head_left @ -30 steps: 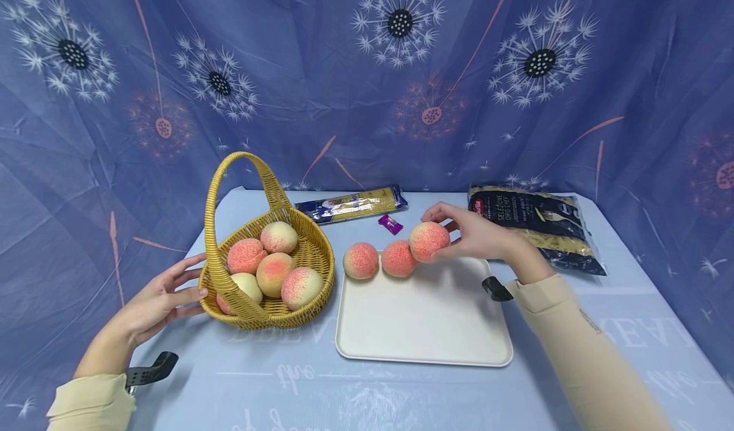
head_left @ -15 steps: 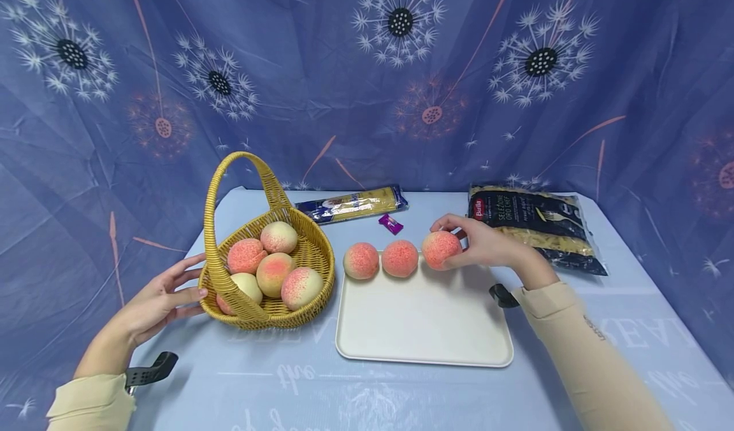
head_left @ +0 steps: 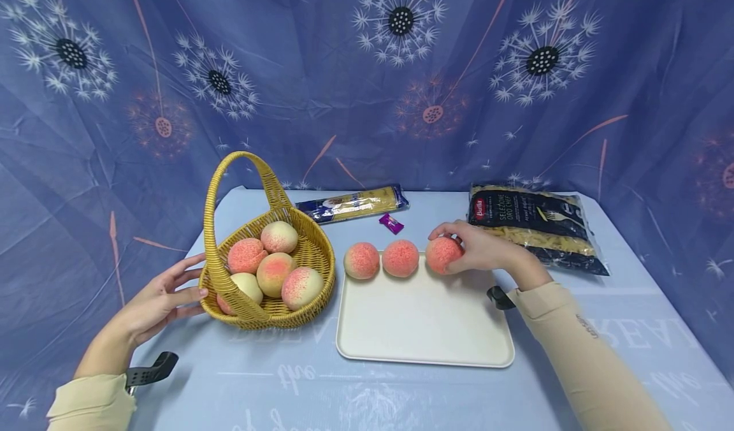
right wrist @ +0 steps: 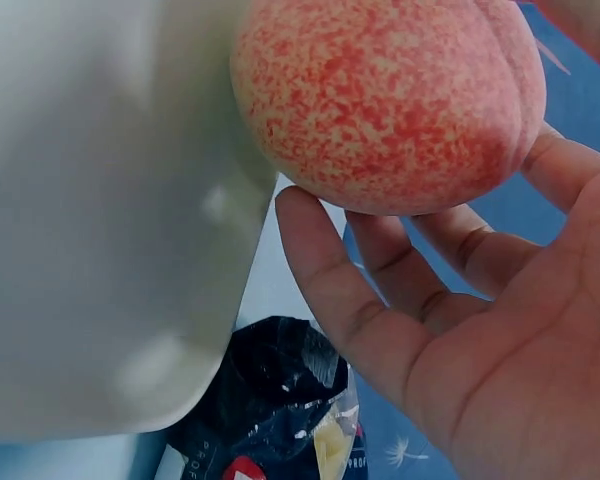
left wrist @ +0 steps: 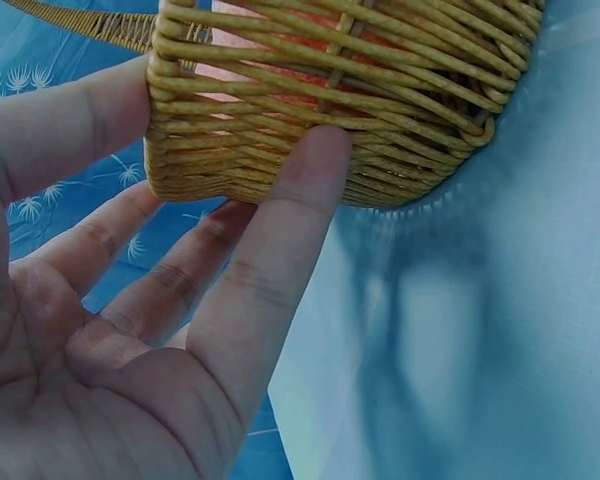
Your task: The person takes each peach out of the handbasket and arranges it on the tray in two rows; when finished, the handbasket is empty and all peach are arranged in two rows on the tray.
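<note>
My right hand [head_left: 487, 246] holds a pink peach [head_left: 443, 255] between thumb and fingers at the far edge of a white tray [head_left: 424, 329]. In the right wrist view the held peach [right wrist: 390, 100] rests against the tray, fingertips along its side. Two more peaches stand left of it on the same edge, a yellowish-pink peach [head_left: 362, 261] and a redder peach [head_left: 400, 258]. My left hand [head_left: 151, 303] touches the side of a yellow wicker basket [head_left: 312, 246], its fingers fairly straight against the weave. Inside the basket lie several peaches, one of them a cream-and-pink peach [head_left: 302, 288].
A pack of spaghetti [head_left: 355, 205] lies behind the tray, with a small purple wrapped candy [head_left: 392, 224] in front of it. At the right back lies a dark pasta bag [head_left: 533, 227], partly behind my right hand. The basket's tall handle [head_left: 212, 227] arches upward.
My right hand has brought the peach down and slightly right, from beside the redder peach onto the tray's far edge. The left hand and basket have stayed still.
</note>
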`<state>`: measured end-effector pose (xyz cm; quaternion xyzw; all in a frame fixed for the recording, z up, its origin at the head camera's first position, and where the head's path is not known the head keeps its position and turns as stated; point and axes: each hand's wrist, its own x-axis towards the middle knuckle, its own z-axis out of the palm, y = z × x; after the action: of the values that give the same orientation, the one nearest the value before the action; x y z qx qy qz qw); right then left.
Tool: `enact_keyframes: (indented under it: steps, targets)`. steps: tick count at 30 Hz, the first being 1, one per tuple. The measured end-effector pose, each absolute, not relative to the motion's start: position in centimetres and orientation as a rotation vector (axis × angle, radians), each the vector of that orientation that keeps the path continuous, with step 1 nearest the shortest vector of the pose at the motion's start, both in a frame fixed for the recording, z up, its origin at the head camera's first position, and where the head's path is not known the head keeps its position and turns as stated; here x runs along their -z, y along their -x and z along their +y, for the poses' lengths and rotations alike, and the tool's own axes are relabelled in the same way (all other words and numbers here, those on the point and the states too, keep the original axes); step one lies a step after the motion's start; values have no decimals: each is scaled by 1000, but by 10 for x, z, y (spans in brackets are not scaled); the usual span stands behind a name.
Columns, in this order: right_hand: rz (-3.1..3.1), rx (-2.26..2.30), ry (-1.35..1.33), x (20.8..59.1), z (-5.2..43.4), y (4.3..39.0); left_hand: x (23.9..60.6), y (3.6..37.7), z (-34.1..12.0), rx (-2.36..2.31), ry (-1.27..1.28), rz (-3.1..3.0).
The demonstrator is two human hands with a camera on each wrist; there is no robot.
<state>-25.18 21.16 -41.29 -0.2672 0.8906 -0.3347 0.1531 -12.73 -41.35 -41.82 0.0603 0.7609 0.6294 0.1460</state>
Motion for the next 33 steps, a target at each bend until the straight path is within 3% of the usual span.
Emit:
enact_keyframes:
  steps: [33]
  targets:
    - [2435, 1015, 748, 416, 202, 255, 416, 126, -413, -1814, -153, 2185]
